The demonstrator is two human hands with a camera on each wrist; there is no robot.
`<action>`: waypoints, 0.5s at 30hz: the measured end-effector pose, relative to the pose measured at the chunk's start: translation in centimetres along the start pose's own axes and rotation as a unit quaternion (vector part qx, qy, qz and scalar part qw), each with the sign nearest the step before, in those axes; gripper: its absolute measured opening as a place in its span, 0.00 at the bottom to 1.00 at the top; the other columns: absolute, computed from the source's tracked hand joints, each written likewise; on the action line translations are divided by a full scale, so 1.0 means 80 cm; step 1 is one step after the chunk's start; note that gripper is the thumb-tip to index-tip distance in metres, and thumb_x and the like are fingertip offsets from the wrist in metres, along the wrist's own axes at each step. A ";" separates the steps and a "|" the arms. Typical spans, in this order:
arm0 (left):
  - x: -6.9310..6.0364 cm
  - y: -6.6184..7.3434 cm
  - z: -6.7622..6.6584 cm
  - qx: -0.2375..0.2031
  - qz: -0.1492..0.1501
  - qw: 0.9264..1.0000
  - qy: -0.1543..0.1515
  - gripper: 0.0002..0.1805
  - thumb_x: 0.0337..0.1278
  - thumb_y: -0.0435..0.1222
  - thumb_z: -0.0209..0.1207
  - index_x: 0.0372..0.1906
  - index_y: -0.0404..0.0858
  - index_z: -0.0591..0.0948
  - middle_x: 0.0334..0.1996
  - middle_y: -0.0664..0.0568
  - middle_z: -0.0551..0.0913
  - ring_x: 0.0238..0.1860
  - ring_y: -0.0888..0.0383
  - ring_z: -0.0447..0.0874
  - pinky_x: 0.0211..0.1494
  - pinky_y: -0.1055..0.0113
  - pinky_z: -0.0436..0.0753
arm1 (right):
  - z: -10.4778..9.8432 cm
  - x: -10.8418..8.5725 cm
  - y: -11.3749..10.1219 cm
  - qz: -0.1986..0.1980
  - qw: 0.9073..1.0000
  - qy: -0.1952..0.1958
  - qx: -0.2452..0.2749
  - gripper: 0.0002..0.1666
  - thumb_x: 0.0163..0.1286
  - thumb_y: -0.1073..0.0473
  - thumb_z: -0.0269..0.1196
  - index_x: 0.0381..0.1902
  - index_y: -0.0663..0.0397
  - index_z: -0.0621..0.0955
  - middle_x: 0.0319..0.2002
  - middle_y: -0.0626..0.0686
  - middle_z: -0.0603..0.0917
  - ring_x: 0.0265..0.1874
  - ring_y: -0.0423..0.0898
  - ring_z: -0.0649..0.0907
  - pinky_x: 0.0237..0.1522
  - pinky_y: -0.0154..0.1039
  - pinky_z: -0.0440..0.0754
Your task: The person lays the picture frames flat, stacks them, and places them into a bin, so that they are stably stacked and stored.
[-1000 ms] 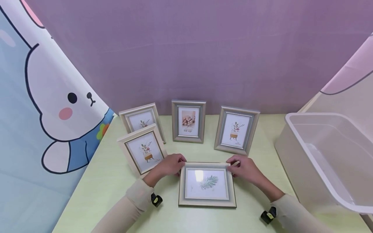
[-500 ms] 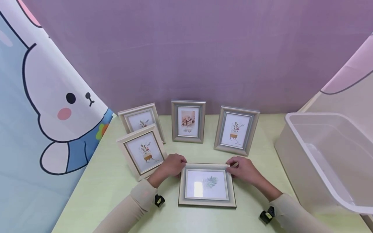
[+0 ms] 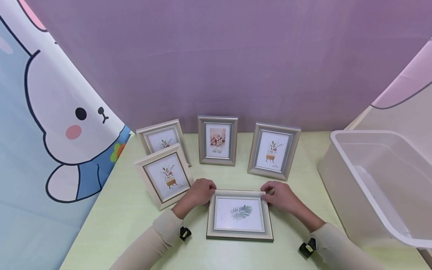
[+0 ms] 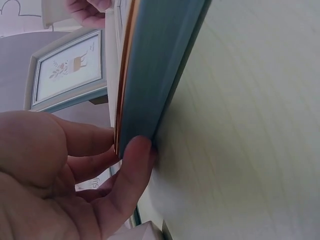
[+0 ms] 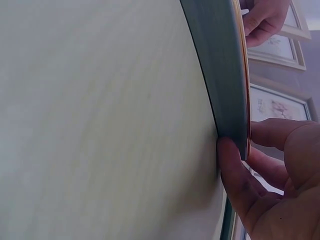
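A picture frame [image 3: 240, 215] with a green leaf print lies in front of me, its long side running left to right. My left hand [image 3: 201, 191] pinches its far left corner between thumb and fingers. At the far right corner, my right hand [image 3: 281, 195] grips it the same way. In the left wrist view, the thumb [image 4: 132, 165] is against the bluish outer side of the frame [image 4: 155, 65]. The right wrist view likewise has the thumb [image 5: 232, 160] on that side, fingers on the other. Whether the frame's far edge touches the table cannot be told.
Behind stand a flower-photo frame [image 3: 218, 140] and a plant-print frame [image 3: 274, 150]. Two more lean upright at left, the nearer cream frame [image 3: 167, 176] partly covering the farther one [image 3: 158, 133]. A beige plastic bin [image 3: 351, 180] is at right on the pale table [image 3: 128, 210].
The frame's far edge has come slightly lower toward me, both hands staying on its corners. The glare on its glass slid nearer, then went.
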State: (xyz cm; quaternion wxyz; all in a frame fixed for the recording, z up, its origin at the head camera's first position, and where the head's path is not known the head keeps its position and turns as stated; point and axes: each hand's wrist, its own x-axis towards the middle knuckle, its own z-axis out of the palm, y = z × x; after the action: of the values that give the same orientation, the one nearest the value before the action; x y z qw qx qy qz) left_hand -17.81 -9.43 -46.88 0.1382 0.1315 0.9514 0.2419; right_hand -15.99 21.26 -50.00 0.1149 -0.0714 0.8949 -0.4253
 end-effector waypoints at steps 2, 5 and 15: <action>0.000 -0.001 0.000 -0.002 0.005 1.000 0.005 0.10 0.70 0.32 0.56 0.47 0.35 0.86 0.46 0.44 0.88 0.49 0.48 0.84 0.55 0.53 0.83 | 0.000 0.000 -0.002 -0.001 1.000 -0.001 -0.006 0.11 0.65 0.65 0.69 0.44 0.62 0.84 0.37 0.55 0.87 0.27 0.41 0.86 0.27 0.34 0.86; -0.002 -0.004 -0.001 -0.013 -0.001 1.000 0.006 0.12 0.70 0.33 0.55 0.50 0.34 0.86 0.47 0.44 0.87 0.49 0.49 0.83 0.53 0.53 0.83 | -0.001 0.000 -0.006 -0.003 1.000 -0.006 -0.011 0.11 0.65 0.65 0.69 0.44 0.62 0.84 0.37 0.56 0.87 0.27 0.41 0.86 0.28 0.34 0.86; -0.020 -0.007 -0.030 -0.054 0.012 0.998 0.021 0.14 0.70 0.33 0.58 0.55 0.33 0.83 0.51 0.40 0.85 0.55 0.43 0.83 0.58 0.49 0.82 | -0.010 0.003 -0.018 -0.017 0.996 -0.006 -0.087 0.13 0.64 0.62 0.70 0.46 0.58 0.85 0.40 0.54 0.87 0.35 0.45 0.86 0.33 0.36 0.84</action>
State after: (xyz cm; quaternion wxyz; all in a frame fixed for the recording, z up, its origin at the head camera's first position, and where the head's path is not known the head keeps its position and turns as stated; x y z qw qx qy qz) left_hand -17.21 -11.49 -44.79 0.1223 0.1304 0.9379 0.2972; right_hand -16.41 20.88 -48.49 0.1060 -0.0990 0.9263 -0.3477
